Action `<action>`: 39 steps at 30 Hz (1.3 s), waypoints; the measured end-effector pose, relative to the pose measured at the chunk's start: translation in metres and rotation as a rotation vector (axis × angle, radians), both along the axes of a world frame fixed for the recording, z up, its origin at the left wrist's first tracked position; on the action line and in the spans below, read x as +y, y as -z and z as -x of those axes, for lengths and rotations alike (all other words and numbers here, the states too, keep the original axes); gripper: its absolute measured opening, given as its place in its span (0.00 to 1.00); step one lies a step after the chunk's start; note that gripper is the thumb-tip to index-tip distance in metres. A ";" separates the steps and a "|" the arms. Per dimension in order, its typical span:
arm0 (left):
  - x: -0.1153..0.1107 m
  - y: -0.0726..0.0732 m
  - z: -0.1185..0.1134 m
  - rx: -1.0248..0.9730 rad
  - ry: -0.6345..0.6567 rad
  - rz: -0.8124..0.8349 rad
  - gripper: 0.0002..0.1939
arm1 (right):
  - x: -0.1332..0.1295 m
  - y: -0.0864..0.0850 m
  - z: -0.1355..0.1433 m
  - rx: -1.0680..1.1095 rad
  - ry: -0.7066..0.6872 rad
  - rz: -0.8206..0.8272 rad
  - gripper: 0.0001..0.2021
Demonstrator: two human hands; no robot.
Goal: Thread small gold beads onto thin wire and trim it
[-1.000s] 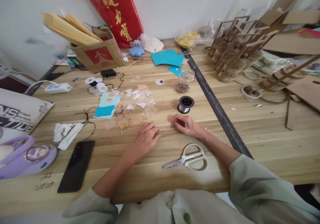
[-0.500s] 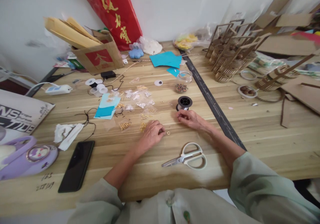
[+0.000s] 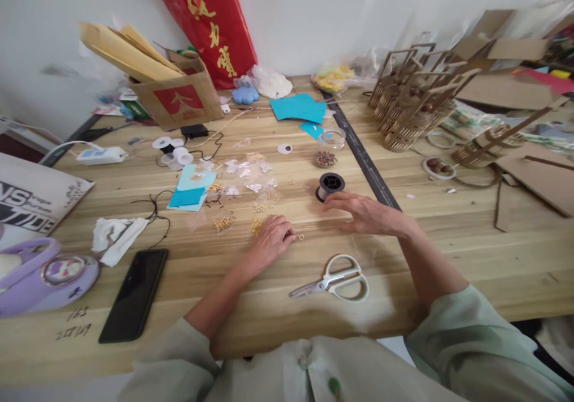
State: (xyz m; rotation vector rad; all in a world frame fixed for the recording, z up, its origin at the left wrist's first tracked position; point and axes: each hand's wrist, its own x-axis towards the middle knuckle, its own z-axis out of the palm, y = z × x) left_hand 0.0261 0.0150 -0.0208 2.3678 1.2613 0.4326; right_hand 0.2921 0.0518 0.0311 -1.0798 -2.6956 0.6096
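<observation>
The left hand (image 3: pixel 274 235) curled beside the ring (image 3: pixel 301 237), grip unclear; the right hand (image 3: pixel 370 215), spread near the spool (image 3: pixel 332 183), needed gentleness.

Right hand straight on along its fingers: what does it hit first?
Likely the near edge of the spool: the right hand's fingertips are right at it. Can't tell from this view whether they already touch or would pass just over its lower rim.
</observation>
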 end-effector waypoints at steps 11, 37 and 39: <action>0.000 -0.009 0.002 -0.019 -0.028 0.051 0.05 | -0.020 0.069 0.073 0.340 -0.049 -0.151 0.13; -0.007 -0.011 0.032 -0.252 -0.230 0.432 0.09 | -0.023 0.071 0.074 0.510 -0.021 0.011 0.05; -0.007 -0.014 0.032 -0.256 -0.239 0.432 0.09 | -0.026 0.068 0.073 0.511 0.009 0.047 0.05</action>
